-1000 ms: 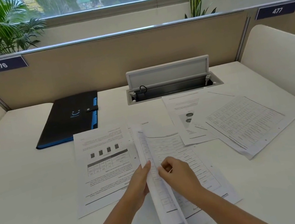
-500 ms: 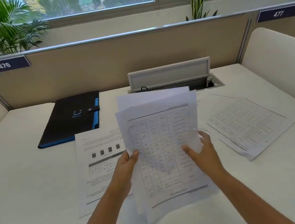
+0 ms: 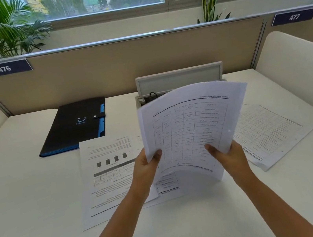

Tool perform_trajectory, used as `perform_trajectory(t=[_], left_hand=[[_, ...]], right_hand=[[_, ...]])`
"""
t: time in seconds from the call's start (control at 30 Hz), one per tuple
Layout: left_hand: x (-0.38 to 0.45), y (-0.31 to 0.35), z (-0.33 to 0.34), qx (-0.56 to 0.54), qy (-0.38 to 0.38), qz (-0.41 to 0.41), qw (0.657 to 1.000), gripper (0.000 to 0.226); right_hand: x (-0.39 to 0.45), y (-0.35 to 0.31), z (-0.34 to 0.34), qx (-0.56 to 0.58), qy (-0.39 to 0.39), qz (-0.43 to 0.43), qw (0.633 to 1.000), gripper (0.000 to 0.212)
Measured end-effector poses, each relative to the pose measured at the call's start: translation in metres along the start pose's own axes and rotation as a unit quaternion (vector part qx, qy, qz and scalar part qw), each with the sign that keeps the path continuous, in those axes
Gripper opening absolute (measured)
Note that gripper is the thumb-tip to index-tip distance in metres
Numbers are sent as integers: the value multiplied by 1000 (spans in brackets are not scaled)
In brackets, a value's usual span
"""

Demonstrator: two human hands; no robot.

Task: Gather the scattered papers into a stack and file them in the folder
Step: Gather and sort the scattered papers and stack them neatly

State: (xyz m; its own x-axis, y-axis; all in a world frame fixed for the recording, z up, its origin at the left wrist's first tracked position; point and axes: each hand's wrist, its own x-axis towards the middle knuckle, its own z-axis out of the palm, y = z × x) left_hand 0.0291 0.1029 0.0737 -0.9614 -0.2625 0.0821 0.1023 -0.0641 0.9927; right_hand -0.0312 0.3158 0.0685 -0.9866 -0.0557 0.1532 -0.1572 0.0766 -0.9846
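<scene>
- Left hand [image 3: 146,168] and right hand [image 3: 228,157] raised above the desk [image 3: 30,201], fingers clamped on a tilted sheaf of papers [image 3: 192,128].
- One closed black folder [image 3: 74,128]; two paper groups lie flat on the desk, left [image 3: 109,178] and right [image 3: 267,132].

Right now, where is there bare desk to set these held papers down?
Bare desk runs left of the chart sheet and below the folder, and along the near edge. Crowded: centre and right, with the table sheets lying there.

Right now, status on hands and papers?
Left hand and right hand hold lifted sheets. Papers remain on desk. Folder closed.
</scene>
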Motion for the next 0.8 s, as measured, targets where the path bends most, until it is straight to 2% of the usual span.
perform_trajectory(t=[0.13, 0.27, 0.4, 0.53, 0.63, 0.8], left_hand=[[0, -18, 0, 23, 14, -30, 999, 32], [-4, -36, 2, 61, 2, -66, 996, 27], [-3, -41, 0, 72, 9, -104, 992, 37], [1, -28, -13, 72, 56, -74, 993, 26], [2, -19, -35, 135, 117, -58, 982, 34], [-5, -14, -91, 195, 196, -91, 957, 24]], right_hand=[[-4, 11, 1, -21, -8, 10, 1000, 29], [-5, 24, 2, -62, -39, 51, 996, 28], [-7, 28, 7, -74, -48, 78, 993, 20], [-2, 17, 17, -69, -45, 47, 995, 34], [1, 12, 37, -100, -54, 14, 993, 38], [-8, 15, 87, -153, -125, -4, 980, 39]])
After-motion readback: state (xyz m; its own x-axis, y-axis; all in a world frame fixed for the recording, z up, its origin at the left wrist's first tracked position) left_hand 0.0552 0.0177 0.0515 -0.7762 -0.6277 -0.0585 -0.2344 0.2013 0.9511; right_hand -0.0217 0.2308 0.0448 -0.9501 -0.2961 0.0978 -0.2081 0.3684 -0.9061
